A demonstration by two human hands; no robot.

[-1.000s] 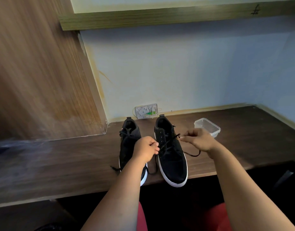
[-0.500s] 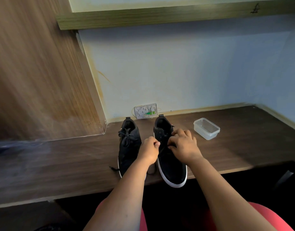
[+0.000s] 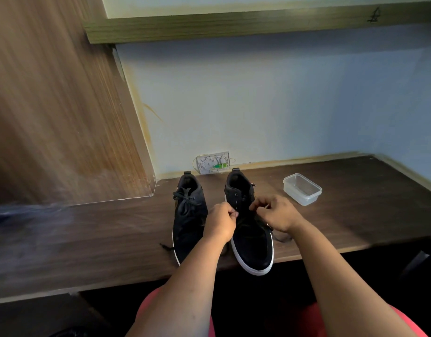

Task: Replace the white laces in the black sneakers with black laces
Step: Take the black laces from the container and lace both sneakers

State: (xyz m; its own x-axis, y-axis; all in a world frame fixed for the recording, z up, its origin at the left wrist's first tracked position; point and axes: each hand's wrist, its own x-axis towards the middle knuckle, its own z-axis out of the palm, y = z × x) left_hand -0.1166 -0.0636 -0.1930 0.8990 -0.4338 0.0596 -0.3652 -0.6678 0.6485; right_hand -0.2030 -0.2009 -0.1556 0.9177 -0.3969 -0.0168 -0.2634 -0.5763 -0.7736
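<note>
A: Which step is this?

B: Lacing the right sneaker [image 3: 251,229] on the table [image 3: 355,215]. The left hand [image 3: 220,223] and right hand [image 3: 276,215] each pinch part of the black lace [image 3: 281,237] over the eyelets. The left sneaker [image 3: 189,215] looks laced already.

A: What next?

B: Probably feeding a tip through the next free eyelet, then pulling both sides even.

A: Anything in the way?

B: A tub [image 3: 302,189] sits well apart; a loose end trails off by the sole and could snag.
</note>
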